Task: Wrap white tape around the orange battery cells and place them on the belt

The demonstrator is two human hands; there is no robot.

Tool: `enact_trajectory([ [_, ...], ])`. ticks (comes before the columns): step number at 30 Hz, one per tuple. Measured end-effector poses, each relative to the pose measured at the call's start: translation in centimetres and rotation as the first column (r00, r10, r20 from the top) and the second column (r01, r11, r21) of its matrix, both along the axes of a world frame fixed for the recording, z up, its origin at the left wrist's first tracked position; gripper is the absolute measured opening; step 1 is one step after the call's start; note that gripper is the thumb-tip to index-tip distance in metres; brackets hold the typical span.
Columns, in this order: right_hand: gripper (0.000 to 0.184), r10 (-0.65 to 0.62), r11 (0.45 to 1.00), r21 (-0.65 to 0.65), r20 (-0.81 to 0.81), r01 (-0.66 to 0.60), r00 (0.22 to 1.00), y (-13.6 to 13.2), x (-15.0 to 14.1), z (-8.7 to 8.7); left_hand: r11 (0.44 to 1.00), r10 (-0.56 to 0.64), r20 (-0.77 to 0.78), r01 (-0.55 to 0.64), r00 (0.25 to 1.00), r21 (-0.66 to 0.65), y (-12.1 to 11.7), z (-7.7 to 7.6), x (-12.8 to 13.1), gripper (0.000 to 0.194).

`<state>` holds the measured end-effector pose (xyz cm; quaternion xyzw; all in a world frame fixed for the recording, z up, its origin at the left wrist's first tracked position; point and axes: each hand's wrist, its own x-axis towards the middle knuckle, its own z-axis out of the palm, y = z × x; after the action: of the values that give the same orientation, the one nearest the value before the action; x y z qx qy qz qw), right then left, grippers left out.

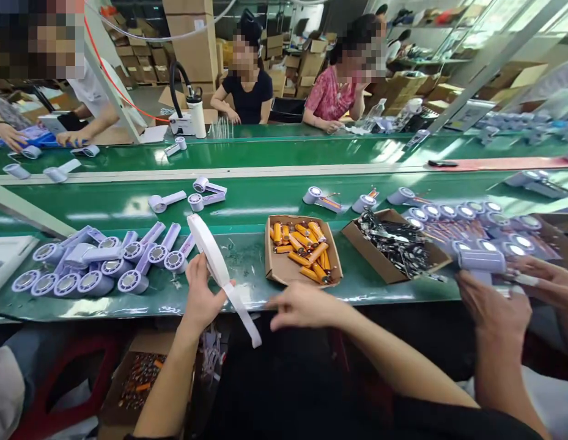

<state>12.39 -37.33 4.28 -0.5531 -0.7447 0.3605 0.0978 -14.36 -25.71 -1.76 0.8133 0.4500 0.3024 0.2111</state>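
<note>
My left hand [202, 296] is closed around a roll of white tape [209, 247], held upright above the front edge of the green bench. A loose tail of tape [243, 316] hangs down from the roll to the right. My right hand [304, 305] is just right of that tail, apart from it, with thumb and forefinger spread and nothing visible between them. Beyond my right hand sits a shallow cardboard tray [278, 270] of orange battery cells [317, 252]. Left of the roll lies a pile of lilac handheld fan bodies [95, 280].
A cardboard box [379, 260] of small dark parts stands to the right. Beside it, a co-worker's hands [494, 305] hold a lilac fan. More fan pieces [208, 200] lie on the green belt [265, 195]. Several people sit across the line. Below left is a carton [114, 400].
</note>
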Motion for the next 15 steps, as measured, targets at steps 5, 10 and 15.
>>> enact_trajectory([
  [5, 0.034, -0.456, 0.88, 0.389, 0.536, 0.272, 0.711, 5.2, 7.0, -0.1, 0.999, -0.044, -0.081, 0.044, 0.996, -0.013, -0.3, 0.0, 1.9, 0.086],
  [10, 0.021, -0.329, 0.928, 0.35, 0.612, 0.126, 0.719, 6.3, 8.3, -1.2, 0.992, -0.079, -0.176, 0.095, 0.981, 0.088, -0.8, -0.4, 3.9, 0.08],
  [15, 0.026, -0.445, 0.834, 0.489, 0.323, 0.255, 0.835, 3.8, 10.7, -2.6, 0.986, -0.1, -0.234, 0.129, 0.967, 0.11, -1.5, -0.3, 3.8, 0.08],
])
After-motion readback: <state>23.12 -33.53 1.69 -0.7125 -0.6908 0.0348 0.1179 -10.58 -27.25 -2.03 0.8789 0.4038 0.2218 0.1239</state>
